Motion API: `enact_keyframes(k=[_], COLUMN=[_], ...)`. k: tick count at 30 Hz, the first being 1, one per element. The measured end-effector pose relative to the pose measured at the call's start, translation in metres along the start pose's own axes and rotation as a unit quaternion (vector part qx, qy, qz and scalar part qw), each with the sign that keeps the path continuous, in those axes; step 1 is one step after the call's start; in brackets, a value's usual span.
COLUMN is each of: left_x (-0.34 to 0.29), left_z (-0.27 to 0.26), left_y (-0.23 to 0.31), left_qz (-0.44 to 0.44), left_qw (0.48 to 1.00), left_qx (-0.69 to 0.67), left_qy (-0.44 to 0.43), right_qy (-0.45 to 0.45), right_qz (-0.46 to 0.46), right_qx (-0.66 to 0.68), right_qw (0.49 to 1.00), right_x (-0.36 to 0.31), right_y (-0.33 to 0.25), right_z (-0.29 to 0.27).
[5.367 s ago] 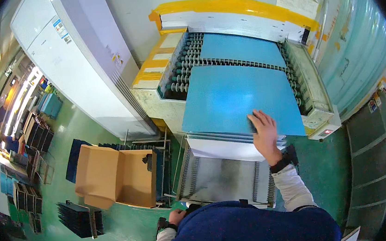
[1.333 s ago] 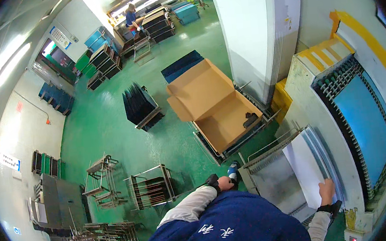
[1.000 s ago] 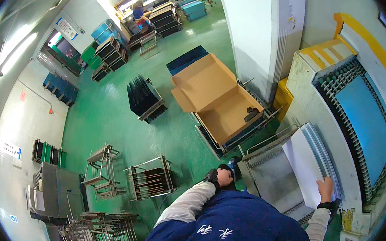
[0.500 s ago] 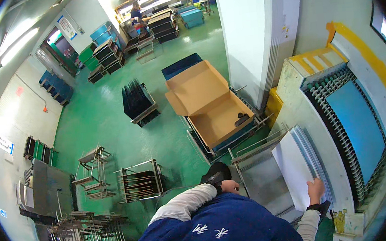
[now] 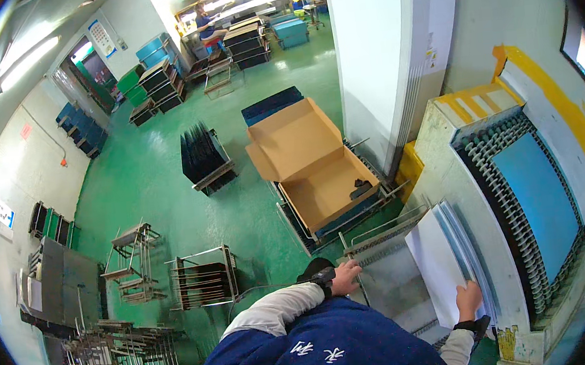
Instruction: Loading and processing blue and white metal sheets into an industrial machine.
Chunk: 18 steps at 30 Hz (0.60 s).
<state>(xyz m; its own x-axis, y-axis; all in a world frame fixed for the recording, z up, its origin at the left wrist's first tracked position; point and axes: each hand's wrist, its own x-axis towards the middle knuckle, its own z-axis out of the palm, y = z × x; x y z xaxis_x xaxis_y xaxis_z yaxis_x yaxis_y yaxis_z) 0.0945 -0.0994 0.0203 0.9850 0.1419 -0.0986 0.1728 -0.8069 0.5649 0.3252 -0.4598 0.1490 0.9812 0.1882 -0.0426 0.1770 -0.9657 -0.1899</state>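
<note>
At the lower right of the frame, the right hand [image 5: 468,298] has its grip clamped on the edge of a stack of thin sheets [image 5: 432,262], white in front with bluish edges behind, leaning in a metal rack [image 5: 390,284]. The left hand [image 5: 346,278], at the lower centre, is at the rack's left rim; whether its grip is apart or together, I cannot tell. At the right, a blue panel [image 5: 538,204] lies on the rollers [image 5: 513,231] of a machine. Near the middle, an open cardboard box [image 5: 314,189] holds a small dark object [image 5: 360,188].
</note>
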Motion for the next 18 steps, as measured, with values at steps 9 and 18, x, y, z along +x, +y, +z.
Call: enact_keyframes(k=[9,18], left_x=[-0.006,0.000], left_z=[0.004,0.015], left_y=[-0.009,-0.016], left_qz=[0.002,0.030], left_qw=[0.981,0.980], left_qx=[-0.015,0.036], left_qy=[-0.196,-0.191], right_qy=[0.011,0.007], right_qz=[-0.011,-0.001], right_qx=[0.003,0.006], right_qw=[1.000,1.000], right_x=[-0.005,-0.006], right_y=[-0.007,-0.001], right_z=[-0.004,0.006])
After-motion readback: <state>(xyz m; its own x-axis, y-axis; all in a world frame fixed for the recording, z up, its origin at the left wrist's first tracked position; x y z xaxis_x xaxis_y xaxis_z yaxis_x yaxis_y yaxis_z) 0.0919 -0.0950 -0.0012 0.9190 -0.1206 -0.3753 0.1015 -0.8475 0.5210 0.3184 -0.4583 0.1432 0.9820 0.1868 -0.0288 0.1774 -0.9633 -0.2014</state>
